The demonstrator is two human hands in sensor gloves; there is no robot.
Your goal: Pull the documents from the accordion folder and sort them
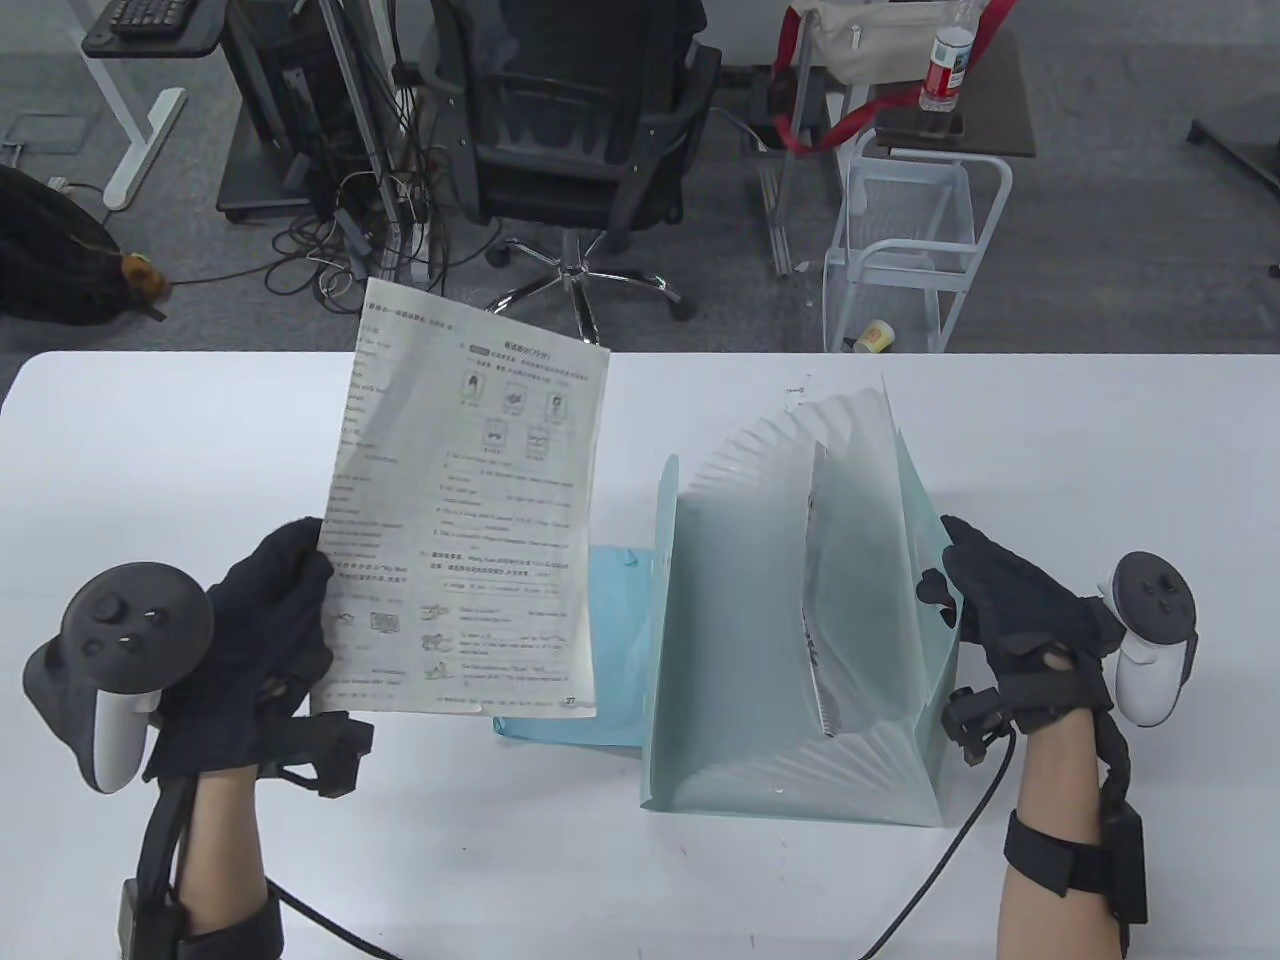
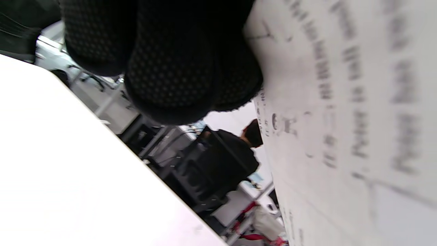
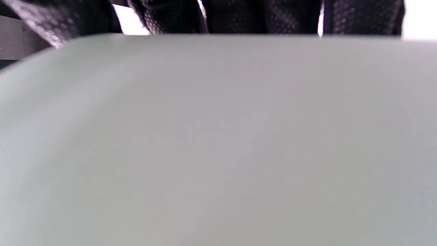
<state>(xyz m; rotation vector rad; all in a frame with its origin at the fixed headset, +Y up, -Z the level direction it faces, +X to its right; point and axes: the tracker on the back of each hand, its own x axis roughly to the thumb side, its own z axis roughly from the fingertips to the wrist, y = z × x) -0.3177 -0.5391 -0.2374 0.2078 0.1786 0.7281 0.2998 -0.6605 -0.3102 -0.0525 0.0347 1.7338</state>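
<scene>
A pale green accordion folder (image 1: pixel 790 640) stands fanned open on the white table (image 1: pixel 150 430), right of centre. A printed sheet (image 1: pixel 825 640) stands inside one of its pockets. My left hand (image 1: pixel 270 620) grips the left edge of a printed worksheet (image 1: pixel 465 510) and holds it up above the table, left of the folder. The worksheet fills the right of the left wrist view (image 2: pixel 348 130), with my fingers (image 2: pixel 164 61) on its edge. My right hand (image 1: pixel 1010 610) holds the folder's right wall near its top edge. That wall (image 3: pixel 218 143) fills the right wrist view.
A light blue sheet (image 1: pixel 600 650) lies flat on the table between the worksheet and the folder. Beyond the table's far edge stand an office chair (image 1: pixel 570 130) and a white wire cart (image 1: pixel 910 230).
</scene>
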